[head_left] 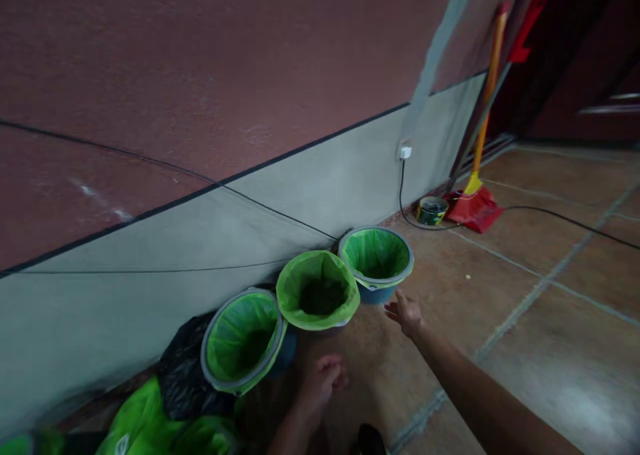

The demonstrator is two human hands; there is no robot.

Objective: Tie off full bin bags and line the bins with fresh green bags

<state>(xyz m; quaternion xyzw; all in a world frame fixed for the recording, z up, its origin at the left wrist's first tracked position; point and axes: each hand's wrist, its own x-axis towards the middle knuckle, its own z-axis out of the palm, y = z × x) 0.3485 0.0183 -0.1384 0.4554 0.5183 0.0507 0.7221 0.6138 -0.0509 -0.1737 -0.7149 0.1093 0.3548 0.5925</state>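
Three trash cans lined with green bags stand in a row along the wall. My right hand [407,314] is beside the right trash can [379,294], fingers apart and holding nothing; whether it touches the can I cannot tell. Below the middle trash can [320,323], whose liner folds over the rim, my left hand [323,382] hangs with curled fingers, blurred by motion. What it holds, if anything, is hidden. The left trash can [206,355] tilts slightly and has a grey ring over its liner.
A black plastic bag [183,362] and bright green bags [143,418] lie at lower left. Black cords run along the wall to a plug [405,152]. A tin [433,210] and a red broom [475,207] stand farther right. A dark shoe [370,438] shows below.
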